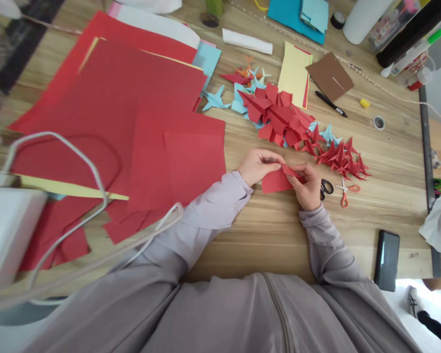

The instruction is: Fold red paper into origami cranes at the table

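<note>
Bright, even indoor light fills the scene, and the table (397, 152) shows its grain clearly. Shadows are soft: the white cable (51, 134) throws a curved one to its right across the red sheets (113, 88), whose broad surfaces look flat, with little texture. Shading between facets picks out the folded red pieces (286, 115). The floor (435, 301) at lower right is nearly washed out, while the phone (387, 260) has a faint sheen. Wide-angle distortion makes the white roll (365, 19) and black tube (413, 34) lean outward. The far left edge is smeared, its dark strip (33, 46) lacking crisp detail.
</note>
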`<state>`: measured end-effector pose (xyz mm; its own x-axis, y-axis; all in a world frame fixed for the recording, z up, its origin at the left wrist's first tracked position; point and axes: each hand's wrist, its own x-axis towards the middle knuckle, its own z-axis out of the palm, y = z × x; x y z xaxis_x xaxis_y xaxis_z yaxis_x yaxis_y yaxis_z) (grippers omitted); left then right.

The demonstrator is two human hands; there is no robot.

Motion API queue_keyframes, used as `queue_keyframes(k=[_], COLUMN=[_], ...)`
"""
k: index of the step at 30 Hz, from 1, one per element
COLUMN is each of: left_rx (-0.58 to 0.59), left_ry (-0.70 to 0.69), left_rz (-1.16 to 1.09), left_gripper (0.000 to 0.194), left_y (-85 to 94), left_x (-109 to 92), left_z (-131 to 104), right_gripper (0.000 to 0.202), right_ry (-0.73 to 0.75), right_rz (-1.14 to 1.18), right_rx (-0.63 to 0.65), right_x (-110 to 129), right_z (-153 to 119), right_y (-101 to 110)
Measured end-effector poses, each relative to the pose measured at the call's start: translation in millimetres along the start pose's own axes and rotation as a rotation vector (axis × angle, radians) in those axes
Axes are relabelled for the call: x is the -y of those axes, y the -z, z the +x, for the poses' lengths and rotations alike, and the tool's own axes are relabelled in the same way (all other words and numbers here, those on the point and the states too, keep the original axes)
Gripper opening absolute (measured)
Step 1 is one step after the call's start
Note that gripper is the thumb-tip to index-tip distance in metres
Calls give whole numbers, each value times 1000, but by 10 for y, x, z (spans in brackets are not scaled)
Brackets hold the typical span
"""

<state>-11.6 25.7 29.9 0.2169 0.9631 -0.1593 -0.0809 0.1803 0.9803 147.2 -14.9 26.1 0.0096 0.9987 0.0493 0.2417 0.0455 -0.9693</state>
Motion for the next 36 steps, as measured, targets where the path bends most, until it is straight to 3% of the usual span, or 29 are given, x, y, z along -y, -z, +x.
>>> queue_keyframes(k=[17, 25, 36], left_rx=[32, 31, 28], left_ry=[56, 88, 83], left_rz=[-49, -66, -73], left_gripper=[12, 16, 13], left_y=[10, 12, 3], left_x=[25, 21, 9], left_z=[22, 26, 17], right_gripper=[6, 11, 16], right_ry=[141, 165, 334], right_rz=[-108, -142, -262], right_rx=[-116, -68, -43], right_x=[-44, -8, -49], right_z=[-25, -22, -40], right_y=[10, 11, 22])
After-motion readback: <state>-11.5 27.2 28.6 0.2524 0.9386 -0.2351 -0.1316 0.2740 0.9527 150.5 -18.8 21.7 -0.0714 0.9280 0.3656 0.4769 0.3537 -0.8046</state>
